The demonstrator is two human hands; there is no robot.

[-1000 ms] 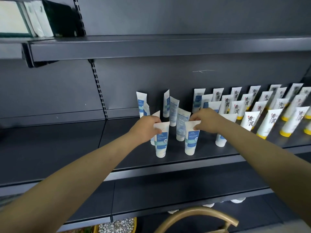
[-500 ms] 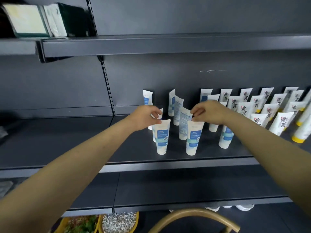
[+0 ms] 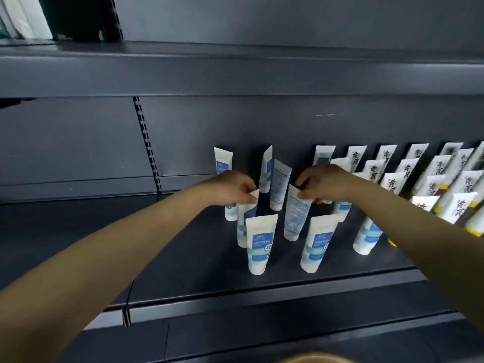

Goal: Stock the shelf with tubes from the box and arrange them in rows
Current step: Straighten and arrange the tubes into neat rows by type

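Several white tubes with blue labels stand cap-down on the dark shelf (image 3: 199, 268). My left hand (image 3: 230, 188) pinches the top of a second-row tube (image 3: 245, 218), just behind the front left tube (image 3: 259, 244). My right hand (image 3: 324, 183) pinches the top of another second-row tube (image 3: 296, 213), behind the front right tube (image 3: 315, 244). More blue-label tubes stand farther back, such as the back left tube (image 3: 222, 161). The box is not in view.
Rows of white tubes with black characters and yellow caps (image 3: 408, 176) fill the shelf's right side. An upper shelf (image 3: 235, 72) overhangs close above. A lower shelf (image 3: 262, 334) juts out below. The shelf left of the tubes is bare.
Both hands left the front two tubes and reached back to the second row, each now pinching a tube top there. The camera has moved closer.
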